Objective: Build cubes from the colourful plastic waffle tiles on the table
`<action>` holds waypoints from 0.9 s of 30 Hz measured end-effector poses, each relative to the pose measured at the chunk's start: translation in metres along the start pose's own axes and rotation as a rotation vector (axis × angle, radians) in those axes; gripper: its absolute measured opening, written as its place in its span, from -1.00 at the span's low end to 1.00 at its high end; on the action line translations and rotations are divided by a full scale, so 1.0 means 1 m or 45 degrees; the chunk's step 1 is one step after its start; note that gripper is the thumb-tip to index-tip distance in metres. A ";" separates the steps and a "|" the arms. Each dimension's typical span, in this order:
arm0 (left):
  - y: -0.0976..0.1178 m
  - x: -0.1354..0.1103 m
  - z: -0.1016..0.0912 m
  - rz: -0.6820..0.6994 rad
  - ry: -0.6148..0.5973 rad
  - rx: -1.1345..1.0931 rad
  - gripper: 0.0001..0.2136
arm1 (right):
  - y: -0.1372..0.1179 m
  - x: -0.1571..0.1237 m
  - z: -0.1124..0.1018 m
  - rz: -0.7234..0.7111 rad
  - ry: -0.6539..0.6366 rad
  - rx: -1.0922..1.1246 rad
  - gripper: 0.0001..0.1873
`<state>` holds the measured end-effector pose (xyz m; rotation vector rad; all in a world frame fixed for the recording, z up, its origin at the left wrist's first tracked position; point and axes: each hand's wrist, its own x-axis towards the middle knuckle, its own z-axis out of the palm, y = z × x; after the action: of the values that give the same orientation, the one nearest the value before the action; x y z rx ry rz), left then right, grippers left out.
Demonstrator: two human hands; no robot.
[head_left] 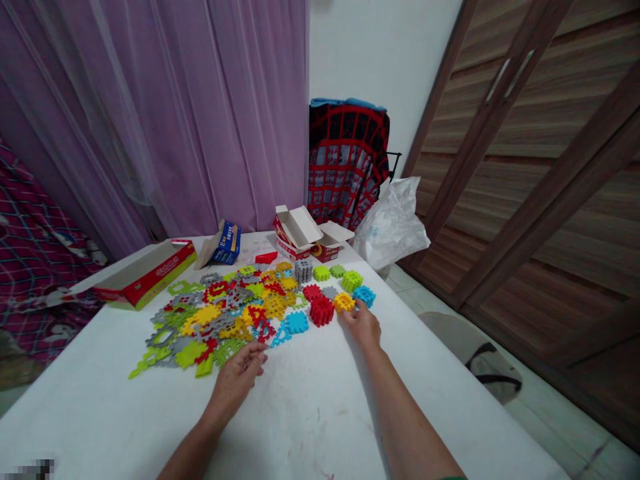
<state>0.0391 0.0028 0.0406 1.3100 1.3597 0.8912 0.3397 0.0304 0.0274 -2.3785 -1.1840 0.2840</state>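
A heap of flat interlocking plastic pieces (220,317) in yellow, green, grey, red and blue is spread over the white table (310,407). To its right stand built cubes: red (321,311), yellow (343,303), blue (365,295), green (352,281) and grey (303,270). My right hand (363,325) rests on the table with its fingertips against the yellow cube; whether it grips the cube I cannot make out. My left hand (239,375) lies at the near edge of the heap, fingers loosely stretched toward green and red pieces, holding nothing I can see.
Open cardboard boxes stand at the back: a long red and green one (147,273), a blue one (225,243), two red and white ones (305,237). A white plastic bag (393,223) sits off the table's right corner. Purple curtain behind; wooden doors on the right.
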 end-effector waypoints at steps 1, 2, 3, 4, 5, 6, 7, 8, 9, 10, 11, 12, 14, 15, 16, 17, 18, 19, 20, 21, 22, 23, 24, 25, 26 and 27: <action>0.000 0.000 0.000 0.001 -0.002 0.001 -0.57 | 0.000 -0.001 0.000 -0.002 0.005 0.007 -0.40; -0.001 0.000 0.000 0.003 -0.001 0.004 -0.57 | 0.001 -0.001 0.000 -0.005 0.014 0.014 -0.40; -0.001 0.000 0.000 0.004 0.000 0.007 -0.57 | 0.001 -0.002 0.001 -0.010 0.028 0.022 -0.41; -0.001 0.000 0.000 0.007 0.000 0.009 -0.57 | 0.001 -0.003 0.001 -0.019 0.046 0.030 -0.41; -0.001 0.000 0.000 0.010 0.002 0.012 -0.58 | 0.002 -0.005 0.002 -0.029 0.063 0.037 -0.41; -0.001 0.000 0.000 0.011 0.002 0.014 -0.58 | 0.002 -0.006 0.002 -0.037 0.077 0.044 -0.41; -0.001 0.000 0.000 0.011 0.003 0.016 -0.58 | 0.003 -0.008 0.002 -0.046 0.085 0.050 -0.42; 0.000 0.000 0.000 0.010 0.005 0.018 -0.58 | 0.003 -0.009 0.002 -0.050 0.089 0.055 -0.42; -0.001 0.000 0.000 0.010 0.006 0.018 -0.58 | 0.003 -0.011 0.002 -0.046 0.092 0.055 -0.44; -0.001 0.000 0.000 0.012 0.009 0.018 -0.58 | 0.003 -0.013 0.002 -0.037 0.097 0.056 -0.46; -0.001 0.000 0.000 0.019 0.012 0.017 -0.59 | 0.003 -0.015 0.001 -0.023 0.105 0.052 -0.48; -0.002 0.000 0.000 0.028 0.016 0.014 -0.59 | 0.002 -0.017 0.001 -0.007 0.111 0.040 -0.51; -0.003 0.001 0.000 0.042 0.019 0.009 -0.59 | 0.001 -0.020 -0.001 0.015 0.105 -0.025 -0.58; -0.004 0.001 -0.001 0.045 0.019 0.007 -0.59 | 0.001 -0.021 -0.001 0.014 0.089 -0.074 -0.61; -0.004 0.001 -0.001 0.047 0.016 0.006 -0.59 | 0.000 -0.023 -0.002 0.010 0.068 -0.128 -0.65; -0.004 0.001 -0.001 0.047 0.011 0.006 -0.58 | -0.001 -0.023 -0.002 0.003 0.049 -0.181 -0.67; -0.004 0.001 -0.001 0.046 0.009 0.006 -0.58 | -0.003 -0.024 -0.002 -0.003 0.032 -0.223 -0.69; -0.004 0.000 -0.001 0.044 0.007 0.006 -0.57 | -0.004 -0.024 -0.003 -0.007 0.020 -0.255 -0.69; -0.004 0.000 -0.001 0.043 0.007 0.006 -0.57 | -0.005 -0.024 -0.003 -0.008 0.012 -0.279 -0.69; -0.003 0.000 -0.001 0.043 0.007 0.006 -0.57 | -0.006 -0.024 -0.003 -0.007 0.008 -0.296 -0.69; -0.003 0.000 -0.001 0.046 0.007 0.006 -0.57 | -0.006 -0.024 -0.004 -0.006 0.005 -0.309 -0.68; -0.003 0.000 -0.001 0.051 0.006 0.008 -0.57 | -0.007 -0.024 -0.004 -0.008 0.003 -0.317 -0.68; -0.003 -0.001 -0.002 0.058 0.004 0.011 -0.58 | -0.008 -0.023 -0.005 -0.010 0.000 -0.324 -0.67; -0.003 -0.001 -0.002 0.062 0.002 0.014 -0.58 | -0.008 -0.023 -0.006 -0.013 -0.002 -0.329 -0.66; -0.002 -0.001 -0.002 0.064 0.004 0.016 -0.58 | -0.009 -0.023 -0.007 -0.016 -0.008 -0.334 -0.66; -0.002 -0.001 -0.002 0.064 0.004 0.019 -0.58 | -0.009 -0.023 -0.007 -0.020 -0.016 -0.338 -0.65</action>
<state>0.0368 0.0019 0.0388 1.3600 1.3432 0.9194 0.3222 0.0151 0.0378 -2.5943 -1.3165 0.1436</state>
